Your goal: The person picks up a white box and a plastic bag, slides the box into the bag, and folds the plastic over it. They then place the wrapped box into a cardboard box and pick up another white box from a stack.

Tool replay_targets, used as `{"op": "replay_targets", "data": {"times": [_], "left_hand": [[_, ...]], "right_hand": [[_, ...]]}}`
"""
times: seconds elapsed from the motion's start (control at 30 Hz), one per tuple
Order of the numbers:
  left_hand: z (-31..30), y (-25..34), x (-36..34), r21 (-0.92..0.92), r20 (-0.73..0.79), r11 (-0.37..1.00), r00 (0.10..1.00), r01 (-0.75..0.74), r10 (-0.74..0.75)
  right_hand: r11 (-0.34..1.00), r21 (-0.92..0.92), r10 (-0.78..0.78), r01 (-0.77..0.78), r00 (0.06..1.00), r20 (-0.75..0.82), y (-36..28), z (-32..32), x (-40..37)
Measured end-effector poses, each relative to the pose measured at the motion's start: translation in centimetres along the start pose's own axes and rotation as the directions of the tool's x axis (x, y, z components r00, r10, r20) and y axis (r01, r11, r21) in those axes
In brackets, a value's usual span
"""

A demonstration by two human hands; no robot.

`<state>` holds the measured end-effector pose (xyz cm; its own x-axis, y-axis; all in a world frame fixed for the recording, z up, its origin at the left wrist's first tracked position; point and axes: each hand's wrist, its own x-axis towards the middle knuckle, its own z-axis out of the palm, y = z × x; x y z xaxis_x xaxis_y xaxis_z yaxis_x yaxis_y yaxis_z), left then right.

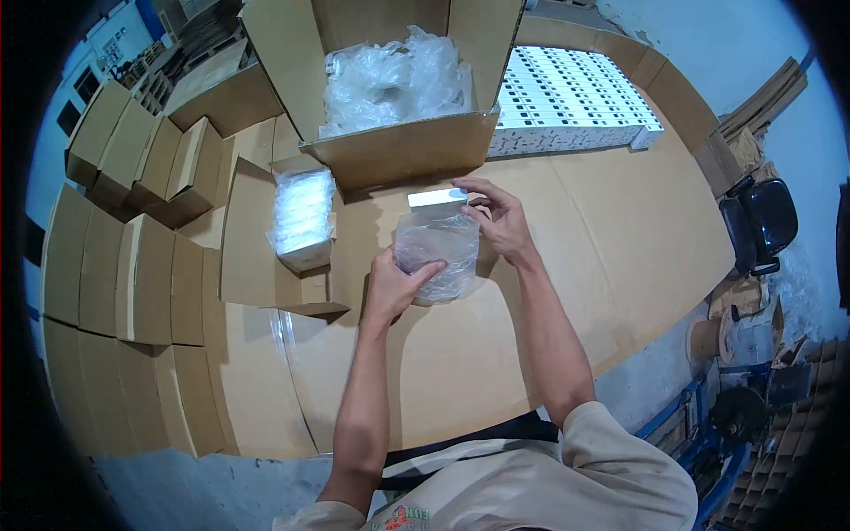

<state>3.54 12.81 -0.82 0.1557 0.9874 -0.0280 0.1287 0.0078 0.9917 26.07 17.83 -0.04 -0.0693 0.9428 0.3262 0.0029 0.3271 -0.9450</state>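
Note:
My left hand (396, 281) is closed on the left side of a clear plastic bag (436, 252), its thumb lying across the front. A small white box (437, 198) sticks out at the bag's top opening. The fingers of my right hand (498, 217) pinch the right end of that box, beside the bag's upper right edge. To the left, an open cardboard box (251, 239) holds a row of plastic-wrapped white boxes (304, 212).
A large open carton (403, 152) with clear plastic bags (394, 84) stands behind my hands. Rows of white boxes (571, 97) lie at the back right. Several brown cartons (146, 279) line the left side. A black chair (766, 221) stands at the right.

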Motion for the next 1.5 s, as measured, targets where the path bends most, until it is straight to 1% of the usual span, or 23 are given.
{"op": "replay_targets", "data": {"times": [0.07,0.17,0.27,0.37,0.47,0.57,0.67,0.77,0.87,0.93,0.97,1.07,1.17,1.27,1.37,1.47,1.5], "left_hand": [[-0.1,0.3,-0.1,0.005,0.002,1.000,1.000,0.011,-0.011],[-0.1,0.6,-0.1,0.009,0.005,1.000,1.000,0.012,-0.012],[0.0,0.6,0.0,0.012,0.000,1.000,1.000,0.007,-0.007],[-0.1,0.0,0.2,0.015,-0.012,1.000,1.000,-0.005,0.005],[-0.2,-0.2,0.3,0.017,-0.017,1.000,1.000,0.002,-0.002],[-0.3,0.0,0.4,0.033,-0.018,0.999,1.000,0.006,-0.006],[-0.4,-0.2,0.5,0.072,-0.029,0.997,0.999,0.015,-0.013],[-0.4,-0.2,0.6,0.090,-0.038,0.996,0.999,0.026,-0.022],[-0.4,0.1,0.5,0.089,-0.048,0.995,0.998,0.039,-0.034],[-0.4,0.1,0.6,0.054,-0.053,0.998,0.998,0.032,-0.029],[-0.5,0.1,0.6,0.065,-0.054,0.998,0.998,0.027,-0.024],[-0.6,0.0,0.7,0.078,-0.058,0.997,0.998,0.014,-0.010],[-0.6,-0.1,0.7,0.068,-0.063,0.998,0.998,0.012,-0.008],[-0.7,0.4,0.6,0.090,-0.048,0.996,0.999,0.022,-0.018],[-0.8,0.4,0.7,0.100,-0.016,0.995,1.000,0.014,-0.013],[-0.7,0.2,0.7,0.084,-0.013,0.996,1.000,0.001,0.000],[-0.7,0.4,0.7,0.083,-0.016,0.997,1.000,0.004,-0.003]], "right_hand": [[0.999,0.023,0.038,-0.039,0.998,0.058,0.7,-0.1,0.1],[0.999,0.002,0.042,-0.043,0.999,0.034,0.5,0.3,0.1],[0.994,0.026,0.102,-0.102,0.995,0.013,0.9,0.2,0.1],[0.994,0.050,0.103,-0.100,0.992,-0.067,1.2,0.2,0.0],[0.985,0.175,0.053,-0.009,0.968,-0.247,1.4,0.6,0.1],[0.949,0.314,0.114,0.023,0.905,-0.411,0.2,1.1,0.2],[0.853,0.516,0.142,0.076,0.918,-0.370,1.1,0.9,-0.2],[0.813,0.577,0.113,0.075,0.952,-0.284,2.0,0.5,-0.4],[0.823,0.566,0.110,0.054,0.962,-0.251,0.3,1.4,-0.7],[0.870,0.494,0.129,0.004,0.964,-0.234,0.5,1.1,-0.9],[0.890,0.456,0.139,-0.021,0.964,-0.227,0.6,1.0,-1.0],[0.950,0.308,0.029,0.049,0.970,-0.243,1.6,0.6,-0.8],[0.950,0.313,0.048,0.010,0.983,-0.176,1.6,0.1,-0.9],[0.952,0.306,0.042,0.005,0.988,-0.148,1.5,-0.1,-0.9],[0.944,0.325,-0.001,0.048,0.990,-0.143,1.3,0.1,-0.9],[0.948,0.314,-0.004,0.039,0.994,-0.113,1.7,-0.1,-0.9],[0.943,0.332,0.028,0.008,0.994,-0.103,1.7,0.0,-0.9]]}}
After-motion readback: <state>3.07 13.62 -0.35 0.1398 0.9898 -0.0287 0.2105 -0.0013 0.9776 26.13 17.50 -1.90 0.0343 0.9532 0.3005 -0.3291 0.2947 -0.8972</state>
